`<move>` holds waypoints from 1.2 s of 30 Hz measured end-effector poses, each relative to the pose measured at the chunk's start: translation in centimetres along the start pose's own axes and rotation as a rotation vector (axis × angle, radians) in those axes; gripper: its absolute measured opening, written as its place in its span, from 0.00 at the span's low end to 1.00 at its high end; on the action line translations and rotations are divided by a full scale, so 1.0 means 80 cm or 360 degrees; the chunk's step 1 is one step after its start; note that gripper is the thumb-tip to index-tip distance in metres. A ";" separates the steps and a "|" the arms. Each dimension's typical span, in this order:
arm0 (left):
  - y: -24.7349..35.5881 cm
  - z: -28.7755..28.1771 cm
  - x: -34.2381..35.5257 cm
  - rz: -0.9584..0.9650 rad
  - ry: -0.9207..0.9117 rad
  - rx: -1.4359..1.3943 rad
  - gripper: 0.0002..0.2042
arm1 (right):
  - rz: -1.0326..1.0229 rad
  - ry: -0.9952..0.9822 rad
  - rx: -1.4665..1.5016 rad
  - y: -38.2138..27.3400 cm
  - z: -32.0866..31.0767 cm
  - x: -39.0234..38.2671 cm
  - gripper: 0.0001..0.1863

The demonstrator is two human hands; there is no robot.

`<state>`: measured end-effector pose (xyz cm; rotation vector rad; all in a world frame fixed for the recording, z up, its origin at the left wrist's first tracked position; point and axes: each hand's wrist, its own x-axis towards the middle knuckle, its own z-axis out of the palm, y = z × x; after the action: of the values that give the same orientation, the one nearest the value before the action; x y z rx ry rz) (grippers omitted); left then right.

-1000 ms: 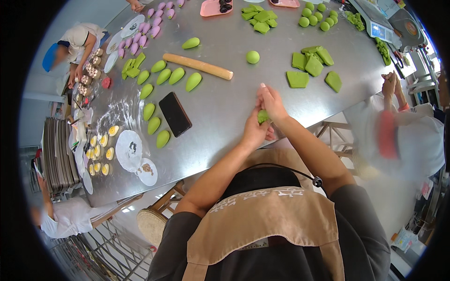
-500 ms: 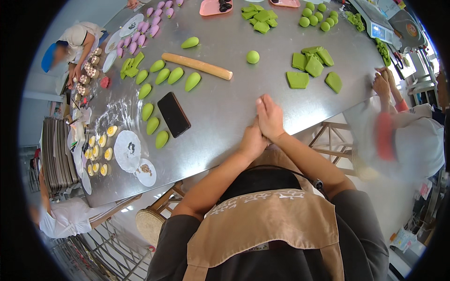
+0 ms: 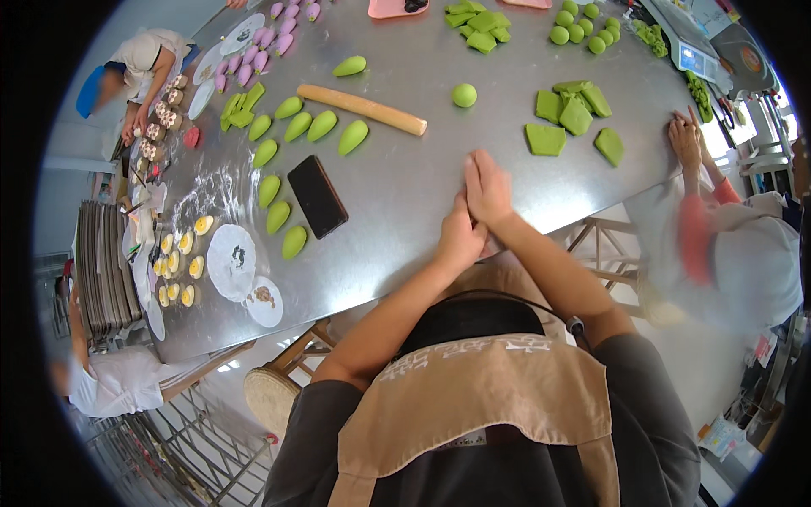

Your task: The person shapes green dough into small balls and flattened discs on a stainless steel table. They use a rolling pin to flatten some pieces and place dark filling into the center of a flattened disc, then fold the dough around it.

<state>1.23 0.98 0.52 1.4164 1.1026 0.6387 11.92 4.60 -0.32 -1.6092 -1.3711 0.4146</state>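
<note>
Near the table's front edge, my left hand (image 3: 460,238) and my right hand (image 3: 489,188) are pressed palm to palm, fingers closed together. Whatever may lie between the palms is hidden. Beyond them rests a single green dough ball (image 3: 464,95). To the right are flat green dough pieces (image 3: 546,140). On the left lie a wooden rolling pin (image 3: 363,109), a dark phone (image 3: 318,197) and several smooth green oval dough pieces (image 3: 353,137) in loose rows.
Green balls (image 3: 575,33) and a scale (image 3: 698,61) stand far right. Pink-purple shaped pieces (image 3: 259,61) lie far left, halved eggs (image 3: 196,267) and white paper rounds (image 3: 231,263) nearer. Co-workers sit at the right, where a person's hands (image 3: 685,142) rest at the edge, and at the left.
My right hand has slid slightly forward against the left; both stay pressed together. At the right, the co-worker's fingers have straightened. The whole view has shifted slightly.
</note>
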 end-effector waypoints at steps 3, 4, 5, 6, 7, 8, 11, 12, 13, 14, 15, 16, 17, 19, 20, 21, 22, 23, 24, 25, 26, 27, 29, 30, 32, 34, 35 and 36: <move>0.029 0.001 0.006 -0.0412 -0.0095 -0.0674 0.24 | 0.0363 -0.0101 0.0184 0.003 0.006 0.024 0.11; 0.030 0.002 0.009 -0.0482 -0.0105 -0.0821 0.24 | 0.0482 -0.0154 0.0254 0.003 0.006 0.026 0.11; 0.027 -0.003 0.010 -0.0524 -0.0128 -0.0753 0.21 | 0.0601 -0.0240 0.0391 0.003 0.001 0.025 0.11; 0.021 -0.005 0.007 -0.0411 -0.0163 -0.0476 0.21 | 0.0730 -0.0328 0.0537 0.004 -0.005 0.020 0.11; 0.015 -0.006 0.002 -0.0298 -0.0197 -0.0200 0.21 | 0.0860 -0.0416 0.0684 0.004 -0.007 0.013 0.11; 0.011 -0.007 -0.004 -0.0184 -0.0232 0.0076 0.21 | 0.0580 -0.0295 0.0500 0.001 -0.006 0.000 0.11; 0.024 -0.005 -0.006 -0.0235 -0.0133 -0.0158 0.23 | 0.0040 -0.0021 0.0092 0.003 -0.002 -0.013 0.11; 0.023 -0.004 -0.002 -0.0235 -0.0087 -0.0214 0.24 | 0.0097 -0.0016 0.0099 0.004 0.000 -0.001 0.11; 0.028 -0.003 0.003 -0.0381 -0.0091 -0.0492 0.24 | 0.0145 -0.0010 0.0106 0.001 0.000 0.012 0.11; 0.031 -0.002 0.003 -0.0423 -0.0082 -0.0603 0.23 | 0.0193 -0.0005 0.0112 0.000 0.000 0.020 0.11; 0.033 -0.002 0.004 -0.0465 -0.0072 -0.0715 0.23 | 0.0379 -0.0112 0.0258 0.003 0.000 0.022 0.11; 0.034 -0.001 0.004 -0.0507 -0.0061 -0.0828 0.23 | 0.0565 -0.0221 0.0403 0.009 0.001 0.023 0.11; 0.033 -0.003 0.003 -0.0407 -0.0116 -0.0541 0.22 | 0.0751 -0.0332 0.0548 0.013 0.001 0.023 0.11; 0.024 -0.011 -0.003 -0.0225 -0.0219 0.0041 0.22 | 0.0575 -0.0257 0.0332 -0.011 -0.008 0.000 0.11; 0.025 -0.013 -0.005 -0.0240 -0.0218 0.0032 0.21 | 0.0484 -0.0220 0.0228 -0.021 -0.011 -0.014 0.11; 0.033 -0.014 -0.006 -0.0253 -0.0228 0.0017 0.21 | 0.0207 -0.0098 0.0168 -0.015 -0.007 -0.026 0.10; 0.037 -0.014 -0.007 -0.0265 -0.0238 0.0001 0.21 | 0.0154 -0.0048 0.0131 -0.007 -0.003 -0.021 0.10; 0.030 -0.011 -0.006 -0.0260 -0.0180 -0.0138 0.23 | 0.0099 0.0002 0.0093 0.003 0.002 -0.008 0.10; 0.029 -0.009 -0.004 -0.0326 -0.0160 -0.0308 0.23 | 0.0033 0.0052 0.0056 0.007 0.004 0.005 0.10; 0.029 -0.005 -0.001 -0.0391 -0.0139 -0.0479 0.24 | 0.0212 -0.0005 0.0128 0.004 0.003 0.013 0.10; 0.028 -0.002 0.001 -0.0456 -0.0118 -0.0650 0.25 | 0.0365 -0.0097 0.0267 0.010 0.005 0.013 0.11; 0.025 -0.004 0.005 -0.0460 -0.0147 -0.0650 0.25 | 0.0504 -0.0189 0.0414 0.014 0.009 0.017 0.11; 0.019 -0.009 0.006 -0.0470 -0.0199 -0.0653 0.26 | 0.0596 -0.0319 0.0450 0.022 0.005 0.017 0.12; 0.025 -0.014 0.002 -0.0409 -0.0292 -0.0256 0.26 | 0.0536 -0.0354 0.0357 0.010 -0.004 0.005 0.12; 0.012 -0.007 -0.008 -0.0157 -0.0337 0.0020 0.27 | 0.0265 -0.0200 0.0129 -0.024 -0.014 -0.024 0.12; 0.017 -0.007 -0.005 -0.0224 -0.0231 -0.0097 0.26 | 0.0003 -0.0054 0.0028 -0.002 -0.010 -0.018 0.12; 0.020 -0.006 -0.003 -0.0255 -0.0179 -0.0157 0.26 | 0.0061 -0.0027 0.0062 0.005 -0.003 -0.008 0.12; 0.023 -0.004 -0.004 -0.0329 -0.0142 -0.0331 0.25 | 0.0130 -0.0007 0.0090 0.007 0.002 0.004 0.12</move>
<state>1.32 1.04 2.41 1.1254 1.0631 0.5201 12.27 5.02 -0.75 -1.6223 -1.2888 0.5013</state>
